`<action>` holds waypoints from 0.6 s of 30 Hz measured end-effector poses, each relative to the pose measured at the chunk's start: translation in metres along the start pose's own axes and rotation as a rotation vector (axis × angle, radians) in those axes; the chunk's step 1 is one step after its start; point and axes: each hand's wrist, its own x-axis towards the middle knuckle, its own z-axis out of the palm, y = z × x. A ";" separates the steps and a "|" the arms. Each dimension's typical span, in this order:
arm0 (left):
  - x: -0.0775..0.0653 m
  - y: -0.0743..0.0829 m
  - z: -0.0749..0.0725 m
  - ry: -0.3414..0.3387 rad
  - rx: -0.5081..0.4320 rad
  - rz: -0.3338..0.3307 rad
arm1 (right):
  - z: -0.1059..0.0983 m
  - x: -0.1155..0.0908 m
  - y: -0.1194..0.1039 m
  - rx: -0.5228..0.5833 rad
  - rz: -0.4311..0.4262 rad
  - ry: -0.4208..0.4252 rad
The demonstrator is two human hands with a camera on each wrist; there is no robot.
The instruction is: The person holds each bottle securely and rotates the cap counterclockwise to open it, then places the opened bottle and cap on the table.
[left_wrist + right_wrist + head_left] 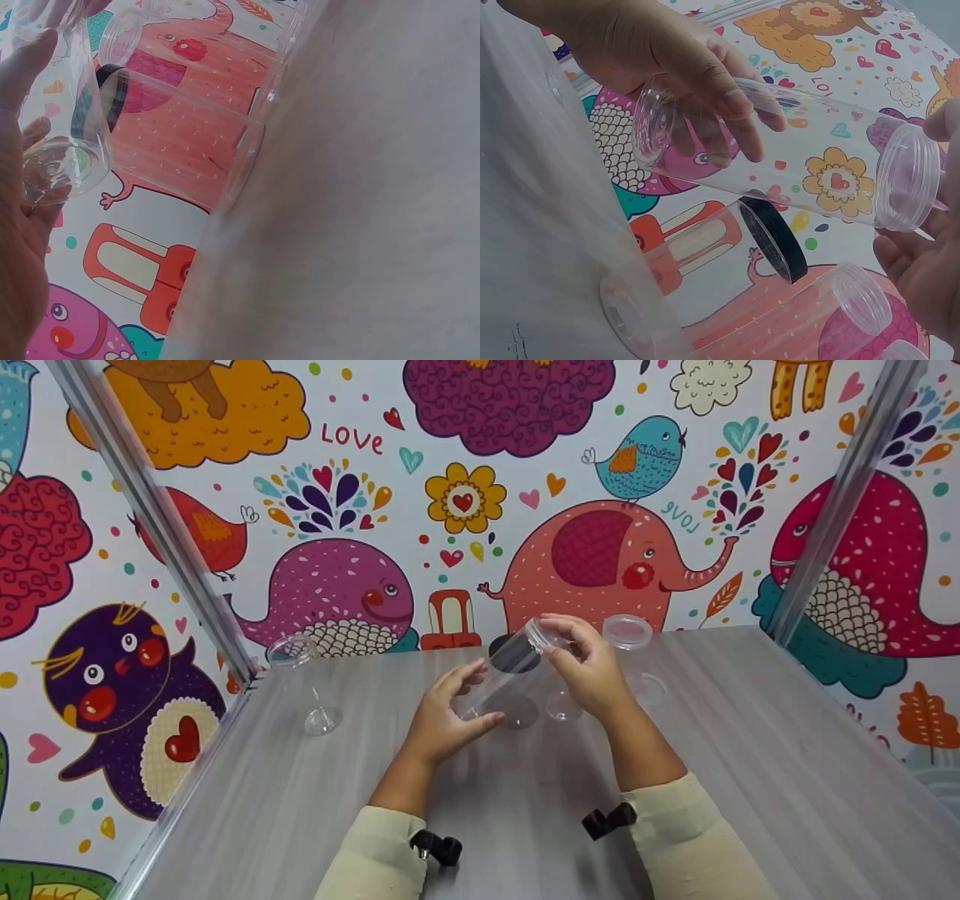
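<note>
Both hands hold a clear plastic jar (495,669) aslant above the table. My left hand (441,726) grips it round the lower end, thumb on the near side and fingers on the far side. At the upper, ridged end, my right hand (592,669) pinches the jar between thumb and fingers. In the right wrist view the see-through body (780,142) shows nothing inside, and its ridged mouth end (909,178) lies by the right fingertips. Just behind stands a clear jar with a black lid (514,655), partly hidden by the held jar.
To the right of the black-lidded jar stand more clear jars, one with its top (628,631) showing beside my right hand. Another clear jar (294,651) stands alone at the left. A patterned wall (465,562) closes off the grey table (750,750) at the back.
</note>
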 end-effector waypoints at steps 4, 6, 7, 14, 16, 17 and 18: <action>-0.001 0.001 0.000 0.006 -0.002 -0.018 | 0.001 0.000 0.000 0.027 -0.013 -0.010; -0.001 0.001 0.000 0.008 -0.003 -0.023 | 0.001 0.000 0.000 0.034 -0.014 -0.014; -0.001 0.001 0.000 0.008 -0.001 -0.027 | 0.001 0.000 0.000 0.036 -0.014 -0.016; -0.001 0.000 0.001 0.010 0.001 -0.021 | 0.001 0.000 0.001 0.033 -0.030 -0.016; 0.000 0.000 0.001 0.007 -0.001 -0.013 | 0.001 0.000 0.002 0.016 -0.025 -0.006; 0.000 0.000 0.001 0.005 -0.002 -0.008 | 0.000 0.001 0.002 0.001 -0.016 0.003; 0.000 0.000 0.001 0.004 -0.003 -0.005 | 0.000 0.001 0.002 -0.018 -0.006 0.015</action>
